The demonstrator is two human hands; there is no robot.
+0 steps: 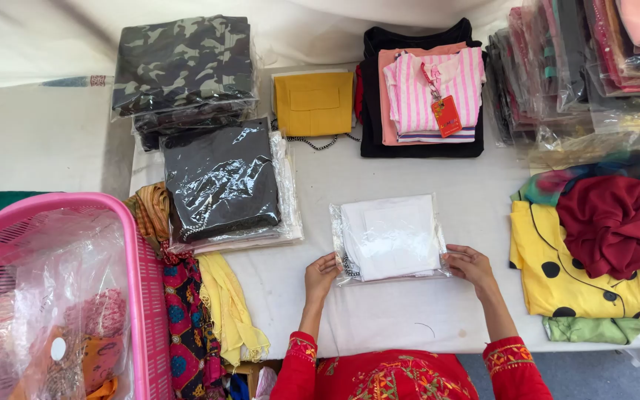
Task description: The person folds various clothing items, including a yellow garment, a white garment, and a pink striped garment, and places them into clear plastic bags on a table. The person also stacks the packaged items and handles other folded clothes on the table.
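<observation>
Near the front edge of the white table [424, 318], a white garment in a clear bag [389, 238], lying flat and square to that edge; left hand [321, 275] pinching the bag's near left corner, fingers closed on the plastic; right hand [470, 265] gripping the near right corner the same way. Judged from this hold: best kept level and even on both sides, plastic drawn taut rather than tugged, so the folded cloth inside stays flat and does not slump to one end; thumbs on top, no creasing of the film. Toward the left edge, a dark bagged stack [224, 181] close beside, with a camouflage bagged stack [183, 63] behind it; at the back edge, a mustard folded piece [313, 104] and a pink striped top [435, 92] on black cloth; along the right edge, a yellow spotted garment [542, 274] under a maroon cloth [612, 222]; off the left corner, a pink basket [138, 296]. Enough bare cloth around the bag to slide it without snagging neighbours.
</observation>
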